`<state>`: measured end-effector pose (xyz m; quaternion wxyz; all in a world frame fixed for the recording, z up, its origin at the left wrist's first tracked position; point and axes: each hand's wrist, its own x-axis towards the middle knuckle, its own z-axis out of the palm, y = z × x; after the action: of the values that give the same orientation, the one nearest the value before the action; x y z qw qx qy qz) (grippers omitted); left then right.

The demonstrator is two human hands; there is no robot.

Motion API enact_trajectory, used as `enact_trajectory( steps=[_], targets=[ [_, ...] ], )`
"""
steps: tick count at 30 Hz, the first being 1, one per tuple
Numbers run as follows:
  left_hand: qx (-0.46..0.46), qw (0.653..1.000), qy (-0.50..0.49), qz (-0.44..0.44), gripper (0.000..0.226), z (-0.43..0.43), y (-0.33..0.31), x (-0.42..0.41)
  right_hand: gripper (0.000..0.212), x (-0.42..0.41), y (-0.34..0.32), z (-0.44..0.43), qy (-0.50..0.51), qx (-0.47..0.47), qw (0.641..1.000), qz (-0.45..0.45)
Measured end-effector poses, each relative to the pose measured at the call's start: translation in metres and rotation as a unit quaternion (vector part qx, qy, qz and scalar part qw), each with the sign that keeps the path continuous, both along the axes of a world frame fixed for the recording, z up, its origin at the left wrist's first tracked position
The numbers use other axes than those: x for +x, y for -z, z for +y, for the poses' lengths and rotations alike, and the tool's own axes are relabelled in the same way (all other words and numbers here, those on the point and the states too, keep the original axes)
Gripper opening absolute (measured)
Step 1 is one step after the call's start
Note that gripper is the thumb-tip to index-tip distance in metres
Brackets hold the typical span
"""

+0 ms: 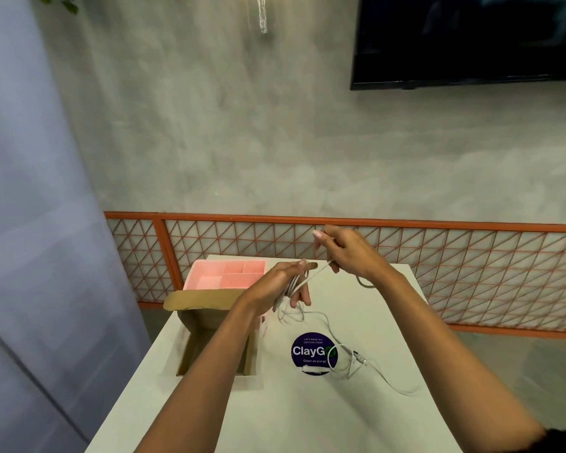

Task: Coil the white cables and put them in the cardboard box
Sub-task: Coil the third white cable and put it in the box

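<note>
1. The left hand (275,286) is held over the far middle of the table (307,413), palm turned toward the right, thumb up and fingers angled down. Several loops of the white cable (314,272) are wound round it, and it holds them.
2. The right hand (348,253) is raised just beyond and to the right of the left one. Its fingers are curled and pinch the same cable, which runs in a short taut stretch between the two hands.
3. From the left hand, the rest of the cable hangs down onto the table. It crosses a round dark sticker (307,351), gathers in loose loops beside it and trails toward the right edge.
4. The cardboard box (190,344) stands open at the table's left side, its flap (203,299) folded back. No cable shows inside it. The left forearm crosses above its opening and hides part of it.
5. A pink divided tray (232,273) sits just behind the box.
6. Behind the table run an orange lattice rail (471,256) and a grey wall with a dark screen (471,37).
</note>
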<state>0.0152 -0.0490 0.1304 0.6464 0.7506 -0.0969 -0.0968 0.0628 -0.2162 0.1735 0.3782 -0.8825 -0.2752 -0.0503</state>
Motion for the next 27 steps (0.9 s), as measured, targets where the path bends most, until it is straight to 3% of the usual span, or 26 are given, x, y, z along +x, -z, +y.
enact_trajectory(
  steps=[4,9,13,17,21,27],
  targets=[
    [-0.141,0.986,0.071,0.049,0.047,0.005,0.000,-0.002,0.022,0.006,0.009,-0.002,0.018,0.069,0.997,0.000],
    [-0.204,0.967,0.135,0.074,0.045,0.006,-0.002,-0.007,0.027,0.008,0.012,0.003,0.035,0.119,0.992,-0.017],
    [-0.265,0.945,0.170,0.087,0.030,0.009,-0.002,-0.004,0.027,0.007,0.010,0.008,0.021,0.143,0.989,0.014],
    [-0.298,0.930,0.190,0.098,0.028,0.011,0.001,-0.001,0.053,0.002,0.010,0.008,-0.015,0.138,0.981,0.135],
    [-0.342,0.915,0.186,0.104,0.026,0.013,0.006,0.002,0.061,-0.008,0.008,0.005,-0.072,0.115,0.963,0.233],
    [-0.392,0.906,0.117,0.106,0.029,0.006,0.000,0.006,0.050,-0.012,0.013,0.018,-0.052,0.206,0.949,0.233]
  ],
)
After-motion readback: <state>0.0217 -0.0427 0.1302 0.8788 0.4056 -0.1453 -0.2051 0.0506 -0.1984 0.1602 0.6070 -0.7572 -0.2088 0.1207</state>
